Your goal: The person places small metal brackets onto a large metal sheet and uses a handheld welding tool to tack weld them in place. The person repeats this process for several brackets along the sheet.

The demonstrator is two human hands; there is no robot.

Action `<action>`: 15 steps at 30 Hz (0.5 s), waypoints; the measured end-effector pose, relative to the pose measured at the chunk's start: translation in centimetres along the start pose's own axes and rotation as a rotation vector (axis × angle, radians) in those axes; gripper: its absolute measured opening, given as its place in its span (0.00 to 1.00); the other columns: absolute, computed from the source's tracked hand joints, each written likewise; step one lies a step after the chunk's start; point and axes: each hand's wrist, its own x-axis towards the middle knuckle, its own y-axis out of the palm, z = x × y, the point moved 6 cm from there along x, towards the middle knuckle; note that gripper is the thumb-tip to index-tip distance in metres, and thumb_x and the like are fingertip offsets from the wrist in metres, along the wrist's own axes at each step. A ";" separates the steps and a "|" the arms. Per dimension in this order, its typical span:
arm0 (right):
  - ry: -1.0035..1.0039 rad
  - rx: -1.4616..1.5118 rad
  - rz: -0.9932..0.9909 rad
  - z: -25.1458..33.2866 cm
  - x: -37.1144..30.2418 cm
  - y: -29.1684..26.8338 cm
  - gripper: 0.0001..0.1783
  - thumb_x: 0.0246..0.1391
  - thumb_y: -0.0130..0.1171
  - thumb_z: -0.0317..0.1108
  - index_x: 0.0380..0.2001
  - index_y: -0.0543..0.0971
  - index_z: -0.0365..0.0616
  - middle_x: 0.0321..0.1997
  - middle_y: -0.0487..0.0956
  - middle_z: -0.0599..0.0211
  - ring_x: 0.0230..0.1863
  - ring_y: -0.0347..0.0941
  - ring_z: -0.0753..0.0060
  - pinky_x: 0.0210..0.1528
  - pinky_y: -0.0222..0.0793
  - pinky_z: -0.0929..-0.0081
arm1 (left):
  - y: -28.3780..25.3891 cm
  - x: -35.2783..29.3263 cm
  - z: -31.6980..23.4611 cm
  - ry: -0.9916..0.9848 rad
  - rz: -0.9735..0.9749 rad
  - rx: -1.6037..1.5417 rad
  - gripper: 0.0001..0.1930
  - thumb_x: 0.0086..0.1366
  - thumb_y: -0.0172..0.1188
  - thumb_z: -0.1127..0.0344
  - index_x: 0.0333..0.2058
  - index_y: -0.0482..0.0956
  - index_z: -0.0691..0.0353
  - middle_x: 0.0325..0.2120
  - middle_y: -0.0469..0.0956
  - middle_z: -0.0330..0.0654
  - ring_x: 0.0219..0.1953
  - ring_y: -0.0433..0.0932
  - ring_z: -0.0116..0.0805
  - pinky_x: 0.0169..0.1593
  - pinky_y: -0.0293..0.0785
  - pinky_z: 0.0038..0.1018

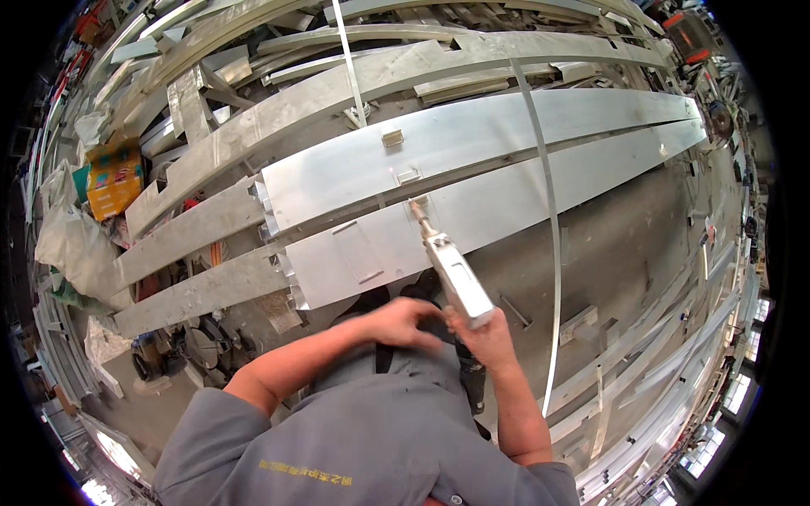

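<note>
My right hand (483, 335) is wrapped round the rear end of a handheld laser welding gun (460, 278), which has a silver-white body. Its copper-coloured nozzle points away from me and meets a small metal bracket (420, 204) on the nearer long metal panel (498, 202). My left hand (409, 323) hovers in front of my waist, close to the gun's rear; motion smears its bent fingers, and I see nothing in them. Beside the nozzle, two thin strips, one of them a short strip (371, 276), lie on the panel.
A second metal panel (337, 177) lies parallel beyond the first, bearing small brackets. Long beams (198, 211) support both. A narrow metal bar (550, 228) crosses over the panels on the right. Scrap profiles pile up at the back; a white sack (72, 228) sits left.
</note>
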 end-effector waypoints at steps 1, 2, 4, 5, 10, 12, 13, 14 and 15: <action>-0.086 -0.049 -0.005 1.2 0.9 1.3 0.20 0.56 0.72 0.33 0.48 0.79 0.36 0.32 0.84 0.65 0.34 0.82 0.72 0.37 0.77 0.71 | 3.0 0.6 1.1 -0.082 0.176 -0.135 0.25 0.55 0.75 0.60 0.50 0.81 0.65 0.42 0.84 0.42 0.46 0.80 0.34 0.53 0.75 0.30; -0.049 -0.136 -0.047 2.4 1.5 2.3 0.21 0.55 0.72 0.34 0.49 0.79 0.37 0.33 0.85 0.61 0.35 0.83 0.68 0.39 0.78 0.70 | 4.5 0.6 -2.3 -0.055 0.191 -0.556 0.23 0.57 0.73 0.66 0.51 0.80 0.64 0.43 0.82 0.39 0.48 0.78 0.31 0.55 0.74 0.28; -0.047 -0.222 -0.109 4.9 2.4 4.0 0.25 0.52 0.73 0.38 0.50 0.78 0.41 0.34 0.84 0.54 0.35 0.84 0.58 0.39 0.78 0.68 | 6.7 0.2 -0.1 -0.142 0.159 -0.768 0.25 0.59 0.70 0.73 0.56 0.75 0.63 0.50 0.79 0.37 0.54 0.75 0.30 0.58 0.72 0.30; -0.053 -0.255 -0.111 4.7 2.9 4.8 0.24 0.52 0.73 0.37 0.50 0.79 0.41 0.34 0.84 0.54 0.35 0.84 0.61 0.38 0.78 0.68 | 7.1 -0.2 0.4 -0.087 0.052 -0.955 0.26 0.60 0.69 0.74 0.57 0.73 0.63 0.52 0.77 0.36 0.56 0.73 0.29 0.58 0.72 0.30; -0.106 -0.483 -0.023 5.0 3.9 7.7 0.24 0.48 0.71 0.38 0.47 0.78 0.43 0.33 0.83 0.52 0.33 0.82 0.49 0.36 0.78 0.59 | 8.0 -1.4 2.8 -0.171 -0.073 -1.235 0.24 0.55 0.69 0.78 0.51 0.75 0.60 0.46 0.76 0.34 0.51 0.75 0.31 0.54 0.73 0.30; -0.201 -0.569 0.084 4.6 4.0 8.5 0.28 0.49 0.69 0.40 0.53 0.74 0.42 0.33 0.82 0.47 0.36 0.81 0.41 0.39 0.77 0.53 | 7.1 -2.4 1.5 -0.161 -0.038 -1.169 0.23 0.54 0.69 0.79 0.49 0.76 0.59 0.45 0.77 0.35 0.50 0.75 0.31 0.53 0.72 0.30; -0.239 -0.518 0.089 4.6 4.1 8.4 0.30 0.51 0.69 0.41 0.55 0.72 0.41 0.35 0.82 0.45 0.38 0.80 0.39 0.40 0.76 0.52 | 6.8 -2.7 1.0 -0.156 -0.022 -1.137 0.23 0.53 0.69 0.80 0.48 0.77 0.59 0.44 0.77 0.35 0.50 0.75 0.32 0.53 0.72 0.30; -0.273 -0.468 0.101 4.7 3.9 8.5 0.33 0.52 0.68 0.42 0.57 0.70 0.40 0.36 0.82 0.44 0.39 0.80 0.37 0.42 0.76 0.51 | 7.0 -3.0 2.0 -0.171 -0.002 -1.165 0.23 0.52 0.69 0.81 0.47 0.77 0.59 0.43 0.77 0.36 0.49 0.75 0.32 0.53 0.72 0.30; -0.307 -0.421 0.112 4.7 3.6 8.5 0.35 0.54 0.67 0.43 0.60 0.68 0.39 0.37 0.82 0.42 0.41 0.80 0.35 0.43 0.76 0.50 | 7.2 -2.9 3.5 -0.183 0.021 -1.193 0.23 0.51 0.69 0.81 0.46 0.78 0.59 0.42 0.78 0.36 0.49 0.75 0.32 0.54 0.72 0.31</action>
